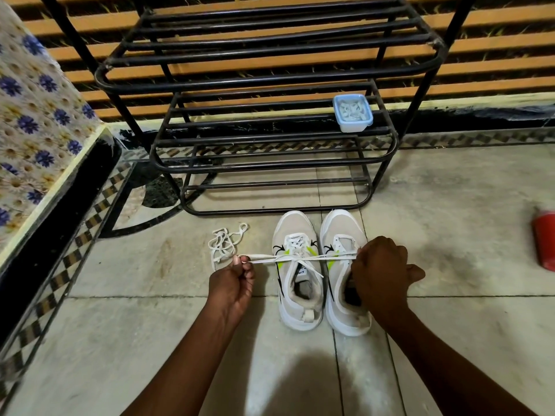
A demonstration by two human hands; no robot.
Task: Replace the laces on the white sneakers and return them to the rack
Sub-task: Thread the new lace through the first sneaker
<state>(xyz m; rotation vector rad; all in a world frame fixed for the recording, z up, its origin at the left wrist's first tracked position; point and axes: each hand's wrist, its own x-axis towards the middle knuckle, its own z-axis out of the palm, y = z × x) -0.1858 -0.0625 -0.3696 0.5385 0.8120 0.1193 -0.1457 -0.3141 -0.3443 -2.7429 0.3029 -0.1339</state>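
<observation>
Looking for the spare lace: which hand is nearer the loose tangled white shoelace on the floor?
Left. The left hand sits just below and right of the loose tangled white shoelace; the right hand is far right, beyond both sneakers.

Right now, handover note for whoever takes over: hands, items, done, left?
Left hand: pinching one end of the lace, pulled out to the left.
Right hand: closed on the other end, over the right sneaker.
Lace runs taut across both shoes from the left sneaker, which is laced through its eyelets.
Both sneakers stand side by side on the floor in front of the rack.
A loose lace lies on the floor left of the shoes.
Right sneaker's lacing mostly hidden by the hand.
Left: finish the tie, check the right sneaker, put both on the rack.
</observation>
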